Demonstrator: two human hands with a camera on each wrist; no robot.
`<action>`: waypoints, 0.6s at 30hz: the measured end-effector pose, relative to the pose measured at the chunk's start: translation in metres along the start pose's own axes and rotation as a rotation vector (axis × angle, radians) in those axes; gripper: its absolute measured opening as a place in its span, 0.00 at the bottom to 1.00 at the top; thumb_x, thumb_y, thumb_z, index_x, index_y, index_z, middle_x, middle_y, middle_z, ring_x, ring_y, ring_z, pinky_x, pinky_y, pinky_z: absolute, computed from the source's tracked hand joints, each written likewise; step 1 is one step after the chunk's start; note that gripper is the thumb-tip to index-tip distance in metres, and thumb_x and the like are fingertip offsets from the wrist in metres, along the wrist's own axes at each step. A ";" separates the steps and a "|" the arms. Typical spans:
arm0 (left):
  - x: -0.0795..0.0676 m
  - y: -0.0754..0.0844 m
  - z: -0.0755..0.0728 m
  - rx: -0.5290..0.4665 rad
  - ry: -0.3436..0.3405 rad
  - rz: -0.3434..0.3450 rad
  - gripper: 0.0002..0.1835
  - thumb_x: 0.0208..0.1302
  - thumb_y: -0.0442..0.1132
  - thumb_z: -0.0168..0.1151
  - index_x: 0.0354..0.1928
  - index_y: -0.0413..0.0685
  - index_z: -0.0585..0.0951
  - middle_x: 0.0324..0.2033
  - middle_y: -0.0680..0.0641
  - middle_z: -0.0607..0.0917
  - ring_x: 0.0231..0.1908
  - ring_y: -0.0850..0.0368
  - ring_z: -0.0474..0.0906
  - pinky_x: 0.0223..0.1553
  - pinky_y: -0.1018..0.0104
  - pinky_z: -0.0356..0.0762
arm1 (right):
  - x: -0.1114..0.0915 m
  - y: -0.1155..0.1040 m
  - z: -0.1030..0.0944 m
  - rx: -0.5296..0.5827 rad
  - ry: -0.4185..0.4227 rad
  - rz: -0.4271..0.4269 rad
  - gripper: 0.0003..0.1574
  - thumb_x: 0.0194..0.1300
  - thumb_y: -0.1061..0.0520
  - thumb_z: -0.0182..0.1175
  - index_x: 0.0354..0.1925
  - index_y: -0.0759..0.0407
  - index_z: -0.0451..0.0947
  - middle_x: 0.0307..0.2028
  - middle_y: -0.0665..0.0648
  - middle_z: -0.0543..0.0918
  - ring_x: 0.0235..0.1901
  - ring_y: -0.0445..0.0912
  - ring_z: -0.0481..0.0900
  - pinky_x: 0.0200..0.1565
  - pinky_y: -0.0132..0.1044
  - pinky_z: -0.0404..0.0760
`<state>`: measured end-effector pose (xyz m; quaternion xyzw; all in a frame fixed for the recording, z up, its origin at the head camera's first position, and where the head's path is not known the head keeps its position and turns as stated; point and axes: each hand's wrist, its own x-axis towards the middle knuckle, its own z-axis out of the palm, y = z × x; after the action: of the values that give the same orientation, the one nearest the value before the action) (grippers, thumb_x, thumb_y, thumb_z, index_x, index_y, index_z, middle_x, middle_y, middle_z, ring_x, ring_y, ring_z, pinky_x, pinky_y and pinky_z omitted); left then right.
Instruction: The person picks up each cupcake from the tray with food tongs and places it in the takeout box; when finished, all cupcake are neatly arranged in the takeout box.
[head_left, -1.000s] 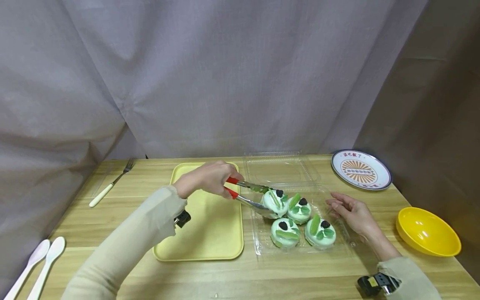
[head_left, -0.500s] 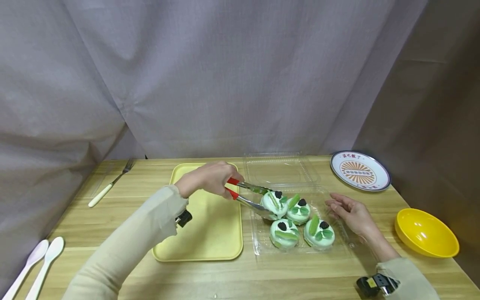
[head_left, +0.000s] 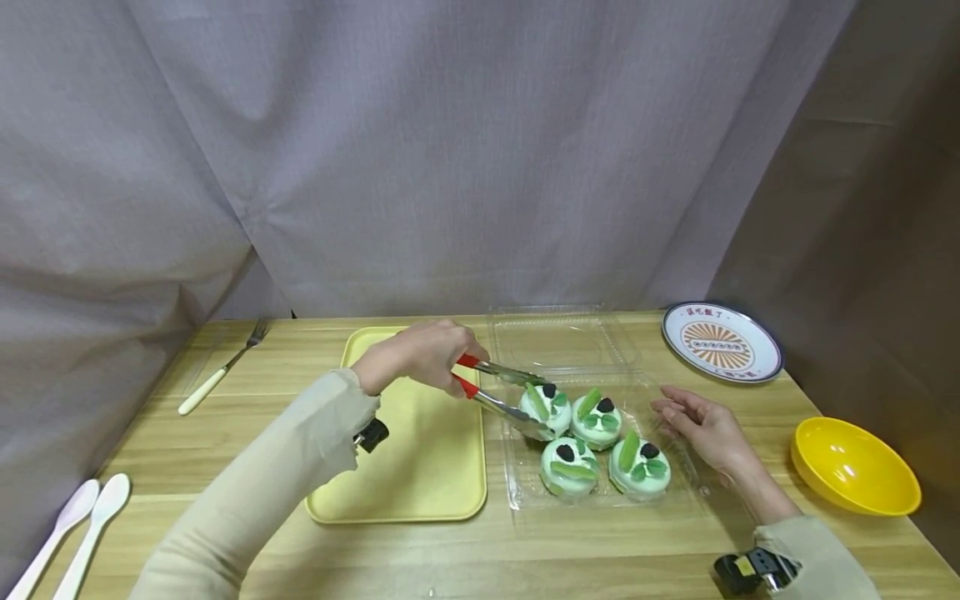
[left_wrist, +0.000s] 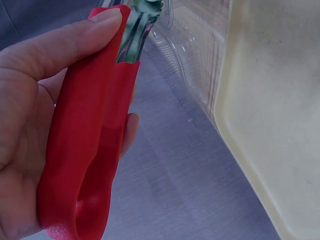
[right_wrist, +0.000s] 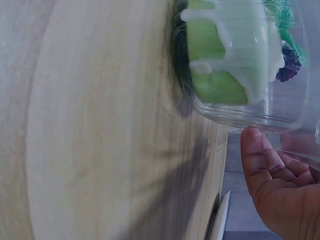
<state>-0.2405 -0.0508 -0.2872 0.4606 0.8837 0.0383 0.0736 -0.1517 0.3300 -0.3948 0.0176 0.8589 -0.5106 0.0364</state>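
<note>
My left hand point(head_left: 431, 354) grips a pair of tongs point(left_wrist: 80, 135) by the red handles, thumb along one arm in the left wrist view. The tongs' metal ends lie around the back-left small cake point(head_left: 546, 410), pale green with a blackberry and green garnish on top. Three similar cakes sit beside it in the clear plastic container point(head_left: 517, 492): one at back right point(head_left: 597, 421), one at front left point(head_left: 568, 468), one at front right point(head_left: 640, 467). Relaxed fingers of my right hand point(head_left: 705, 427) touch the container's right wall; the right wrist view point(right_wrist: 280, 185) shows the fingertip against it.
A yellow tray point(head_left: 405, 492) lies left of the container, whose lid point(head_left: 562, 340) is folded back. A fork point(head_left: 217, 375) and two white spoons point(head_left: 93, 533) lie at left. A patterned plate point(head_left: 722, 342) and yellow bowl point(head_left: 855, 467) stand at right.
The back-left cake has shifted slightly left between the tongs and turned a little, away from the back-right cake. My right hand has stayed at the container's side.
</note>
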 end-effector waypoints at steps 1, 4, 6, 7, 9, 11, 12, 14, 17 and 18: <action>0.000 0.000 0.000 -0.005 -0.002 -0.002 0.24 0.47 0.42 0.73 0.51 0.51 0.84 0.39 0.50 0.87 0.35 0.58 0.77 0.40 0.63 0.76 | 0.000 0.000 0.000 -0.002 0.000 0.000 0.31 0.74 0.66 0.45 0.68 0.82 0.53 0.57 0.78 0.75 0.39 0.22 0.76 0.42 0.24 0.81; 0.000 0.000 0.002 -0.019 -0.015 -0.012 0.25 0.49 0.41 0.73 0.53 0.50 0.84 0.41 0.49 0.87 0.36 0.58 0.78 0.40 0.63 0.77 | -0.001 0.000 0.001 0.000 0.001 0.005 0.31 0.75 0.66 0.45 0.68 0.82 0.52 0.58 0.79 0.73 0.39 0.22 0.77 0.42 0.24 0.82; 0.000 0.000 0.003 -0.030 -0.028 -0.023 0.26 0.50 0.41 0.73 0.54 0.50 0.83 0.42 0.48 0.86 0.37 0.58 0.78 0.40 0.63 0.77 | -0.001 0.000 0.001 0.001 -0.002 0.009 0.31 0.75 0.65 0.44 0.69 0.81 0.52 0.59 0.80 0.72 0.39 0.22 0.77 0.43 0.25 0.82; 0.000 -0.001 0.004 -0.030 -0.028 -0.026 0.26 0.50 0.41 0.73 0.54 0.50 0.83 0.42 0.49 0.86 0.36 0.58 0.78 0.40 0.64 0.76 | -0.001 0.000 0.001 0.002 -0.001 0.013 0.31 0.75 0.65 0.44 0.69 0.81 0.52 0.59 0.81 0.71 0.39 0.22 0.77 0.43 0.25 0.82; 0.000 -0.002 0.005 -0.025 -0.025 -0.028 0.26 0.50 0.41 0.73 0.55 0.51 0.83 0.42 0.50 0.86 0.36 0.58 0.77 0.38 0.64 0.76 | -0.002 -0.001 0.001 0.001 -0.003 0.013 0.31 0.75 0.65 0.44 0.69 0.81 0.52 0.60 0.81 0.71 0.39 0.22 0.77 0.43 0.25 0.82; 0.000 -0.002 0.007 -0.016 -0.020 -0.027 0.26 0.50 0.41 0.73 0.55 0.51 0.83 0.41 0.50 0.86 0.35 0.59 0.77 0.38 0.64 0.76 | -0.001 0.000 0.001 0.002 -0.002 0.007 0.30 0.75 0.66 0.44 0.69 0.81 0.52 0.59 0.80 0.72 0.39 0.22 0.77 0.43 0.25 0.82; 0.000 -0.002 0.007 -0.015 -0.017 -0.026 0.26 0.50 0.41 0.73 0.55 0.52 0.83 0.41 0.50 0.86 0.36 0.58 0.77 0.38 0.64 0.76 | -0.001 0.000 0.001 0.003 0.000 0.003 0.30 0.75 0.66 0.44 0.68 0.82 0.52 0.58 0.79 0.73 0.39 0.22 0.77 0.42 0.25 0.82; 0.000 -0.002 0.007 -0.012 -0.012 -0.020 0.26 0.50 0.41 0.73 0.54 0.52 0.83 0.42 0.50 0.86 0.37 0.58 0.78 0.39 0.63 0.77 | -0.001 0.000 0.001 0.003 0.005 -0.006 0.30 0.75 0.66 0.45 0.68 0.82 0.52 0.56 0.78 0.76 0.38 0.22 0.77 0.42 0.24 0.82; 0.000 -0.001 0.006 -0.005 -0.007 -0.009 0.25 0.50 0.41 0.72 0.54 0.52 0.83 0.42 0.50 0.86 0.38 0.57 0.78 0.41 0.61 0.77 | -0.001 0.000 0.001 0.002 0.007 -0.009 0.30 0.75 0.66 0.45 0.68 0.83 0.52 0.55 0.77 0.77 0.38 0.22 0.77 0.41 0.24 0.82; 0.000 -0.001 0.005 0.000 -0.006 -0.005 0.25 0.50 0.41 0.72 0.53 0.52 0.83 0.42 0.50 0.86 0.38 0.57 0.78 0.41 0.61 0.77 | -0.001 0.000 0.001 -0.001 0.007 -0.006 0.30 0.75 0.66 0.45 0.68 0.83 0.52 0.56 0.78 0.76 0.38 0.22 0.77 0.41 0.24 0.82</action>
<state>-0.2404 -0.0518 -0.2924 0.4584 0.8847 0.0368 0.0765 -0.1510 0.3291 -0.3956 0.0165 0.8593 -0.5101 0.0319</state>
